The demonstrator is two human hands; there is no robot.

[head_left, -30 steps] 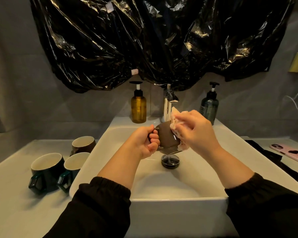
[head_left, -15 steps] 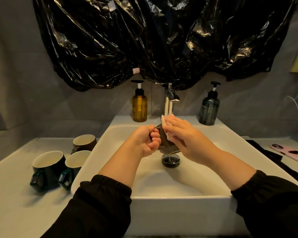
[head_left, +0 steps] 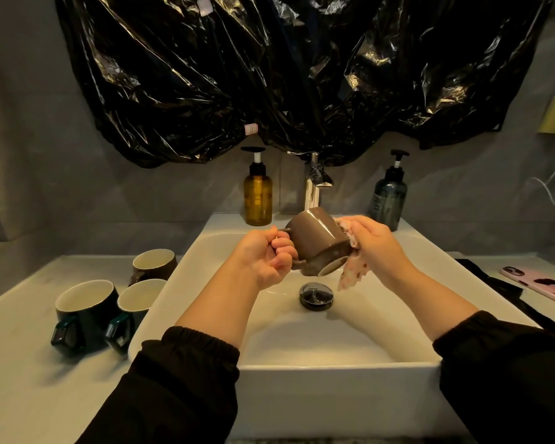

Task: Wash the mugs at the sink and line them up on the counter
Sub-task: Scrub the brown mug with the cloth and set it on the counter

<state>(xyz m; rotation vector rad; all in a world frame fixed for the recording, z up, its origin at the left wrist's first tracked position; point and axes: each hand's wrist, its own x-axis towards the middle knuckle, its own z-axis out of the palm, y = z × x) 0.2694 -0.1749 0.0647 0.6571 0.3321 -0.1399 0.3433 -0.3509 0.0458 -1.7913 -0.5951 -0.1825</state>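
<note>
The brown mug [head_left: 318,241] is being held tilted, mouth down, over the sink [head_left: 334,395]. The left hand [head_left: 266,257] is gripping its handle and the right hand [head_left: 377,241] is pinching a pink cloth [head_left: 353,269] against its side. Three other mugs [head_left: 138,302] are sitting clustered on the bench [head_left: 20,363], so the washing is likely midway, with the lining-up not yet done.

The brown mug [head_left: 314,240] has lifted into view — the right hand [head_left: 377,246] shifted its cloth [head_left: 353,272] rightward.
</note>
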